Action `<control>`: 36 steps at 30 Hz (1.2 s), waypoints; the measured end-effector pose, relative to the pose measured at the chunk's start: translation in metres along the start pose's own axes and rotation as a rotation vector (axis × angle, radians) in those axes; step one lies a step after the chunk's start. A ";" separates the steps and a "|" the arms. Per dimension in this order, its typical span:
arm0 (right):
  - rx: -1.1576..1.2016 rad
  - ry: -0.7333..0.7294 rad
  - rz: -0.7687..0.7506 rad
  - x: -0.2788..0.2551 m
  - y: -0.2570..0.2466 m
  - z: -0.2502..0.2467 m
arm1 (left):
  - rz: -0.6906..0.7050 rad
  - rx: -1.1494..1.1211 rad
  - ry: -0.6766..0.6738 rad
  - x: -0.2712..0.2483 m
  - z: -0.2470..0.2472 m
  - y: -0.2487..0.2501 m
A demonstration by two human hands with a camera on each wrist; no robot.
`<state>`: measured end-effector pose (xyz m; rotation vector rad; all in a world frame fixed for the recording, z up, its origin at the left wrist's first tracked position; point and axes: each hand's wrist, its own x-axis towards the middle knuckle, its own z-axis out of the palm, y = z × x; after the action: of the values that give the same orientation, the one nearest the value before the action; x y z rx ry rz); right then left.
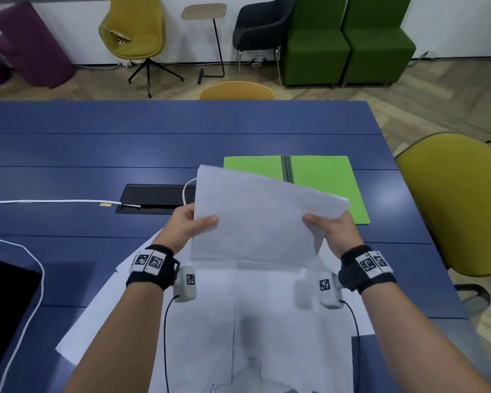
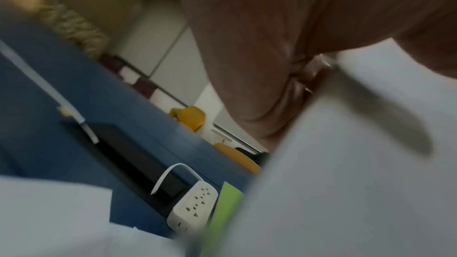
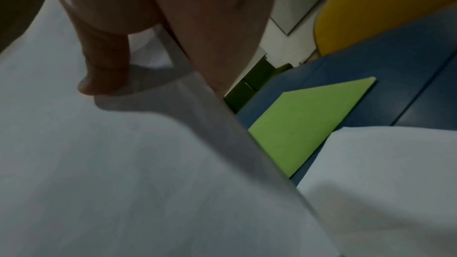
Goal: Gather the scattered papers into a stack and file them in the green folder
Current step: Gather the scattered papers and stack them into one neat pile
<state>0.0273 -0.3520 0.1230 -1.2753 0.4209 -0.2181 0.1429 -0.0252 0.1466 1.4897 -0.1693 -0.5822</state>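
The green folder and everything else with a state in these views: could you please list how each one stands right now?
green folder: open, flat on the table.
held papers: lifted off the table, tilted, gripped at both side edges.
loose papers: still lying overlapped on the table.
left hand: pinching the held papers' left edge.
right hand: pinching their right edge.
power strip: on the table, no plug seen in its sockets.

A blue table (image 1: 97, 148) fills the middle of the head view. On it, right of centre, lies an open green folder (image 1: 323, 177). Loose white papers (image 1: 204, 321) cover the lower centre. A black cable hatch (image 1: 153, 198) sits mid-frame, a white cable (image 1: 40, 201) running left, a white power strip (image 2: 193, 206) beside the hatch.
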 end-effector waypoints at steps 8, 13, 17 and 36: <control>-0.153 0.126 -0.063 -0.006 0.020 0.007 | 0.106 0.175 0.365 0.001 0.035 -0.037; -0.277 0.086 0.051 -0.022 0.056 -0.014 | 0.016 0.149 0.298 -0.013 0.034 -0.071; -0.332 0.085 0.129 -0.022 0.065 -0.014 | -0.053 0.184 0.348 -0.008 0.035 -0.079; -0.278 0.149 -0.031 -0.017 0.031 0.007 | 0.080 0.051 0.470 -0.011 0.041 -0.047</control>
<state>0.0131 -0.3306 0.0980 -1.5451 0.5740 -0.2892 0.1031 -0.0553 0.1082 1.6204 0.1233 -0.1535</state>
